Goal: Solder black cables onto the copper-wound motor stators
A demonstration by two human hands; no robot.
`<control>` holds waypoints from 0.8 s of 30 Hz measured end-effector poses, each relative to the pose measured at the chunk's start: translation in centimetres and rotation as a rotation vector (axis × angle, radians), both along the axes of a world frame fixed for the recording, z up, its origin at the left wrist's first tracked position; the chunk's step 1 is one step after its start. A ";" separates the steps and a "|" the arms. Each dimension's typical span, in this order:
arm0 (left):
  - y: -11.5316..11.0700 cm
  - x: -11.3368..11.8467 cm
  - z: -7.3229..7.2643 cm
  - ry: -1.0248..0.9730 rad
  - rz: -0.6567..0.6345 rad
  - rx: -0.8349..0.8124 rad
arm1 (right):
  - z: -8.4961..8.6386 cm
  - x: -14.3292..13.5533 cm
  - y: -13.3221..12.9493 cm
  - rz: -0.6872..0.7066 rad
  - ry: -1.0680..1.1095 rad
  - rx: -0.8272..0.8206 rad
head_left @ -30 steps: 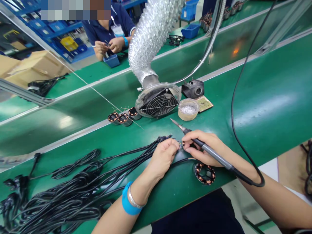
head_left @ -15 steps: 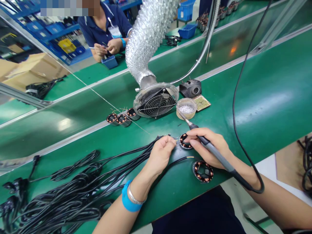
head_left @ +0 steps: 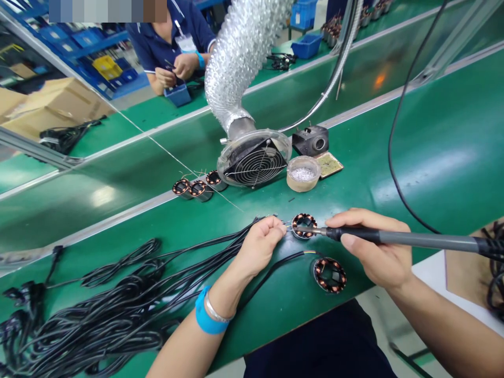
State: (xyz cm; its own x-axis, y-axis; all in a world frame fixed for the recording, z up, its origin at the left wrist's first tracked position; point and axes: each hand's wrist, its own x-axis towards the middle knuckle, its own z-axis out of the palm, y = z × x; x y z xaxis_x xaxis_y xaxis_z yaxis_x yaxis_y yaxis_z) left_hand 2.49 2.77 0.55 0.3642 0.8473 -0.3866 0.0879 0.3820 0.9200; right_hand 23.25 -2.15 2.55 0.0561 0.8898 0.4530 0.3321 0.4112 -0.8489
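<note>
My left hand (head_left: 263, 240) pinches a thin wire (head_left: 289, 227) at the left edge of a motor stator (head_left: 304, 216) with copper windings. Gripped in my right hand (head_left: 378, 252) is a soldering iron (head_left: 425, 240), its tip pointing left over that stator, close to the pinched wire. Whether the tip touches the wire I cannot tell. Nearer to me lies a second stator (head_left: 329, 275), where the coloured ends of a black cable (head_left: 281, 262) reach its upper edge. More black power cords (head_left: 114, 315) spread to the left, their ends running under my left hand.
A fume extractor (head_left: 255, 160) with a foil duct hangs behind the work. Beside it stand a tub of silvery bits (head_left: 303, 174), a yellow sponge tray (head_left: 329, 165) and an iron holder (head_left: 311, 140). Three stators (head_left: 200, 190) sit by the rail. A co-worker (head_left: 169, 52) works across the divider.
My right hand has swung the soldering iron from the tub down to the near stator, so it now lies nearly level. My left hand stays in place, still pinching.
</note>
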 end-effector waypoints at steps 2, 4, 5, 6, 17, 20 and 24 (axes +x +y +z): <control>0.0 0.0 0.0 0.003 -0.006 0.002 | 0.0 0.0 0.1 -0.002 -0.010 -0.001; 0.0 0.1 0.1 0.003 -0.008 0.004 | 0.0 -0.1 0.1 0.008 -0.014 0.001; 0.0 0.1 0.1 0.003 -0.008 0.005 | 0.0 -0.1 0.1 0.013 -0.011 0.005; 0.0 0.1 0.1 0.002 -0.007 0.006 | 0.1 -0.1 0.1 0.020 -0.008 0.010; -0.1 -0.1 0.1 0.023 -0.025 0.035 | 1.0 -1.1 -0.6 0.097 -0.160 0.141; 0.0 -0.1 0.0 0.027 -0.030 0.041 | 1.2 -1.6 -0.9 0.101 -0.231 0.218; 0.0 0.0 0.0 0.037 -0.036 0.058 | 1.1 -1.7 -1.2 0.105 -0.275 0.264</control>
State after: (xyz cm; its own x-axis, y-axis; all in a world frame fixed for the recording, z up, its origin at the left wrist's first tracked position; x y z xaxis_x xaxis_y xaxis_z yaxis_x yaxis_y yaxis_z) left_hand 2.49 2.76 0.55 0.3815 0.8552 -0.3509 0.1347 0.3242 0.9364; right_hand 21.57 -3.31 3.66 -0.1842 0.7352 0.6523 0.4774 0.6470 -0.5945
